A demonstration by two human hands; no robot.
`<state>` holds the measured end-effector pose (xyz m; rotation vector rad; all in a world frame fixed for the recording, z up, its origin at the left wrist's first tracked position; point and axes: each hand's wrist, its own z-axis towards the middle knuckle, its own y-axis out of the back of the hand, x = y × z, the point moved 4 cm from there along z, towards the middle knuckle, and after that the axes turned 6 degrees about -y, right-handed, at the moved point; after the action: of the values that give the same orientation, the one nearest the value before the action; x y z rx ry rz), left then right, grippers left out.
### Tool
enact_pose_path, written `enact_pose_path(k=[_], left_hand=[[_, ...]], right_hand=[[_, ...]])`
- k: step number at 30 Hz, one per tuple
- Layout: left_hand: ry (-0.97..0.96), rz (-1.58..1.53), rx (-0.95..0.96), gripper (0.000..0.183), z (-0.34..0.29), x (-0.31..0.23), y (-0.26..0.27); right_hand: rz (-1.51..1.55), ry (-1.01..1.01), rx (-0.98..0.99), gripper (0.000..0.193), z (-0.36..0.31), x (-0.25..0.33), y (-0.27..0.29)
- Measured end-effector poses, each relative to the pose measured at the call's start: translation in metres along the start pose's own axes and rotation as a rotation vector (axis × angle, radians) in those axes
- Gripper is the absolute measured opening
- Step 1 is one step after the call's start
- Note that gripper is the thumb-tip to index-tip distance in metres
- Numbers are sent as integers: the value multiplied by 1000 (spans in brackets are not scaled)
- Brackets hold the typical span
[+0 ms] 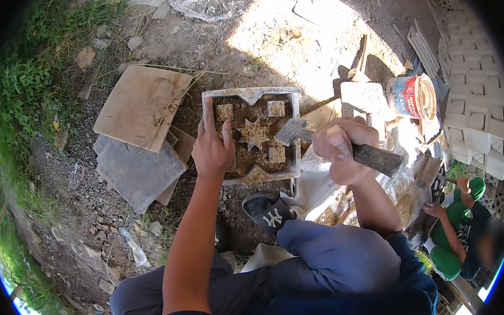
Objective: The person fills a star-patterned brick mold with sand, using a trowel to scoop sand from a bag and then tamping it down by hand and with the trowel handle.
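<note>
A square metal mould (pixel 295 106) lies on the ground in front of me, its inside filled with damp, sandy mix. In its middle is a star shape (pixel 254 134), with small square blocks (pixel 275 108) towards the corners. My left hand (pixel 212 151) rests on the mould's left side, index finger stretched along the rim and thumb apart. Above the right rim, my right hand (pixel 343 146) is closed round a flat bar-like tool (pixel 380 160). The tool's grey blade end (pixel 294 132) points left over the mould; whether it touches the mix I cannot tell.
Left of the mould lie a brown board (pixel 139 104) and grey sheets (pixel 134 170). A paint bucket (pixel 413 97) lies at the right, near stacked pale blocks (pixel 473 98). A white sack (pixel 320 191) spreads by my shoe (pixel 267 211). Another person (pixel 461 225) works at the lower right.
</note>
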<state>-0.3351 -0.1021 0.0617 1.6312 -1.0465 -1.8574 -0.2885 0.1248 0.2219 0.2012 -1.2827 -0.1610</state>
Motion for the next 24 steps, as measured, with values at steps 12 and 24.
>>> enact_pose_path(k=[12, 24], left_hand=[[64, 70, 41, 70, -6, 5, 0], [22, 79, -10, 70, -1, -2, -1]], right_hand=[[148, -168, -120, 48, 2, -17, -8], [31, -175, -182, 46, -5, -41, -20]])
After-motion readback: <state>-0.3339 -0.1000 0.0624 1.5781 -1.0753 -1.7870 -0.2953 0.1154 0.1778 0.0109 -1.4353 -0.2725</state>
